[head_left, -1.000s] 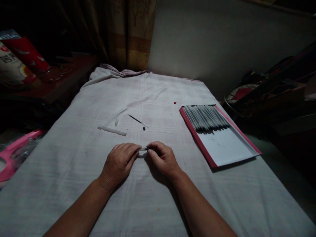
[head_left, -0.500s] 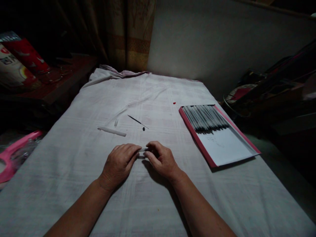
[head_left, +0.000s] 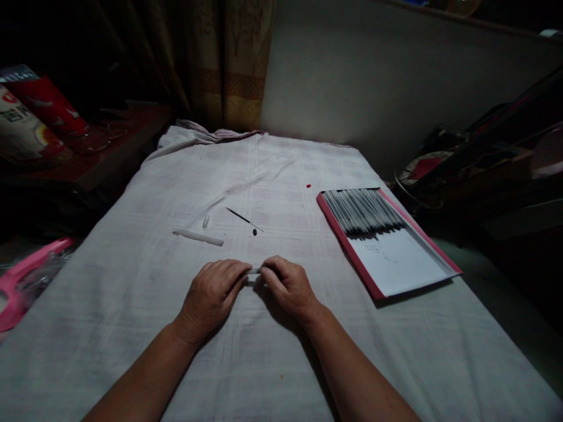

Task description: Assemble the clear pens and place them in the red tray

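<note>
My left hand (head_left: 213, 293) and my right hand (head_left: 288, 286) rest on the white cloth, fingertips pinched together on a small clear pen part (head_left: 254, 271) held between them. Beyond the hands lie a white pen barrel (head_left: 197, 237), a small clear cap (head_left: 206, 221), a thin black refill (head_left: 243, 218) and a tiny black tip piece (head_left: 254, 232). To the right, a pink-edged tray (head_left: 398, 266) holds a row of several pens (head_left: 364, 211) at its far end.
The cloth-covered table (head_left: 132, 305) runs back to a curtain (head_left: 229, 58) and a pale wall. A tiny red bit (head_left: 308, 186) lies near the tray. A pink object (head_left: 26, 278) sits off the left edge; dark clutter (head_left: 484, 158) crowds the right side.
Both hands stay pinched on the small part and have closed in a little toward each other. The view has tipped slightly, so everything sits a bit lower in the picture.
</note>
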A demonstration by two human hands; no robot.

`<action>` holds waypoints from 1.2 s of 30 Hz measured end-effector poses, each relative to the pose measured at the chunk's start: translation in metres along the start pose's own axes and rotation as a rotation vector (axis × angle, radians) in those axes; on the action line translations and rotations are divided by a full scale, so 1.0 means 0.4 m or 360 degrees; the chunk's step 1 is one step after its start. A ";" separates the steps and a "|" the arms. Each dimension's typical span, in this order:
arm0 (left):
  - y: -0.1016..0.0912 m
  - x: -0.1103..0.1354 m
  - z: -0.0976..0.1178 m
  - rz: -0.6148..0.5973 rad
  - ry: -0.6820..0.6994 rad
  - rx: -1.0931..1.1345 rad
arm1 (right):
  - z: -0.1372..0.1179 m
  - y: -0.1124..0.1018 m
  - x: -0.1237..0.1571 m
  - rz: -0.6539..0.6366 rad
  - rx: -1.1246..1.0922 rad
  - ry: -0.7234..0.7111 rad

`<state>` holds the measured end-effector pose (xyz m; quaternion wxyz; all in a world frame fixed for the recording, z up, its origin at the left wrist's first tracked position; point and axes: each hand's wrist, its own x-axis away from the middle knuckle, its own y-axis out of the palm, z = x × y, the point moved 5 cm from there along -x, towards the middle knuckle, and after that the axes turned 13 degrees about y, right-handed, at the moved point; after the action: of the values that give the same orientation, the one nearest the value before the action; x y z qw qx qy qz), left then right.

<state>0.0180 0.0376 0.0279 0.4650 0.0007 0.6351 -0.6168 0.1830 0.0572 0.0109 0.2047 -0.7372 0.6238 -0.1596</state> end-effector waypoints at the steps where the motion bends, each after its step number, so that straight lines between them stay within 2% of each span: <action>1: 0.000 0.000 0.000 -0.0004 -0.0001 -0.0001 | 0.001 0.000 0.000 0.0002 -0.0003 0.0011; 7: 0.000 0.003 -0.004 -0.0004 -0.0030 0.0020 | -0.002 0.000 0.002 0.0045 0.0022 -0.0107; 21: -0.001 0.003 -0.004 0.0018 -0.0037 0.0027 | 0.004 0.002 0.000 0.0018 0.0010 -0.0055; 25: -0.001 0.003 -0.005 0.0014 -0.0047 0.0039 | -0.004 0.000 0.002 0.0032 0.0037 -0.0154; 32: -0.002 0.004 -0.009 0.0032 -0.0045 0.0058 | -0.007 0.002 0.001 0.0053 0.0177 -0.0168; 36: -0.002 0.002 -0.009 0.0038 -0.0041 0.0059 | -0.002 0.006 0.000 0.0040 0.0107 -0.0103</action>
<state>0.0152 0.0397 0.0273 0.4804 0.0089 0.6175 -0.6227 0.1803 0.0569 0.0104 0.2514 -0.7268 0.6203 -0.1539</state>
